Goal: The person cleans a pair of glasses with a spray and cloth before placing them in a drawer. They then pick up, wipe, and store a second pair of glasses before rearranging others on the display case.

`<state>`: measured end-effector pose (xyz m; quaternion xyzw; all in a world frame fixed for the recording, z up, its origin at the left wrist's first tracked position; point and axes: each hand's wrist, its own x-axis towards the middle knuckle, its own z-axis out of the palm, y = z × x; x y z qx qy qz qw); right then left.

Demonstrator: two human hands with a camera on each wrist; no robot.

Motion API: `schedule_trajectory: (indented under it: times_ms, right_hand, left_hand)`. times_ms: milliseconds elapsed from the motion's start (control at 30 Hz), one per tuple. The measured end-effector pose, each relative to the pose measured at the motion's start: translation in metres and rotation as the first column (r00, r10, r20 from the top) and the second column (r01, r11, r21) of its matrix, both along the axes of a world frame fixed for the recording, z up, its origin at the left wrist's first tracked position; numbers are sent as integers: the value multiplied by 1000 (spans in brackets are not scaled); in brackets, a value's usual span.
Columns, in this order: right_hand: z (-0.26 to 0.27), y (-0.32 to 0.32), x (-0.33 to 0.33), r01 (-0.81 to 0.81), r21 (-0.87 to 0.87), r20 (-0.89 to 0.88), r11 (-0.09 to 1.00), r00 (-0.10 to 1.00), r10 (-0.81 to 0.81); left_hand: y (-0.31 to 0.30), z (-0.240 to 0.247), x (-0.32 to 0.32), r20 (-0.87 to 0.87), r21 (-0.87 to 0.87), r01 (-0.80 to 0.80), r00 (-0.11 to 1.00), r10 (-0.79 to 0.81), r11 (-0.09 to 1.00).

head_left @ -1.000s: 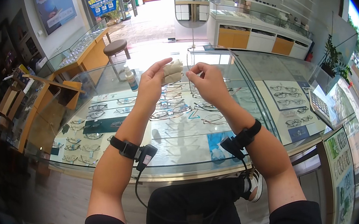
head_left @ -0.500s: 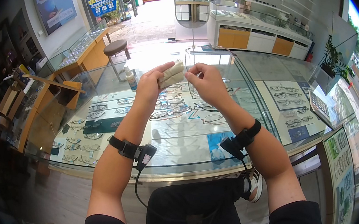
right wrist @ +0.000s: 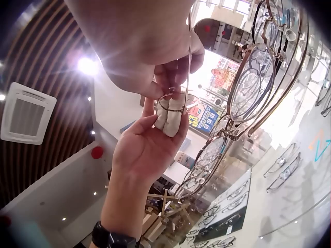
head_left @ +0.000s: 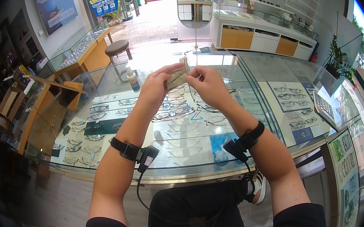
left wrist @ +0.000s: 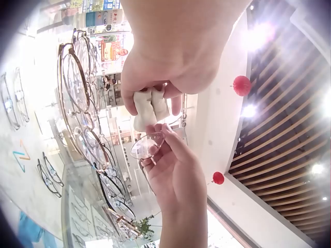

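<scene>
My left hand [head_left: 154, 87] holds a folded cream cloth [head_left: 176, 81] between thumb and fingers, above the glass counter. My right hand [head_left: 209, 83] pinches a thin-rimmed pair of eyeglasses [left wrist: 147, 146] by the rim near one lens. Cloth and lens meet between the two hands; in the right wrist view the thin rim [right wrist: 172, 109] crosses in front of the cloth's end. One slim temple arm runs upward past the right fingers in that view. The fingertips of both hands are close together around the lens, and part of the eyeglasses is hidden behind the right hand.
Below the hands is a glass display counter [head_left: 184, 169] with rows of eyeglasses [head_left: 174, 113]. A spray bottle [head_left: 133, 79] stands left of the left hand. Blue packets [head_left: 223, 148] lie near the front edge, and a calculator [head_left: 323, 107] sits at the right. Beyond stands a round stool [head_left: 117, 48].
The cloth was apart from the eyeglasses and was turned in the left hand. Now it is against the lens, with the right hand slightly further left and the hands closer together.
</scene>
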<state>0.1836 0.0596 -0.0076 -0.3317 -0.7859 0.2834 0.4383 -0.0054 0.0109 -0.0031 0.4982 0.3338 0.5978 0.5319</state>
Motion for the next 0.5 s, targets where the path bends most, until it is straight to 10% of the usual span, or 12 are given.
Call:
schedule_trajectory:
  times_ms: [500]
  right_hand:
    - [6, -5, 2, 101, -20, -14, 995, 995, -102]
  left_hand:
    - [-2, 0, 0, 39, -1, -72, 997, 72, 997]
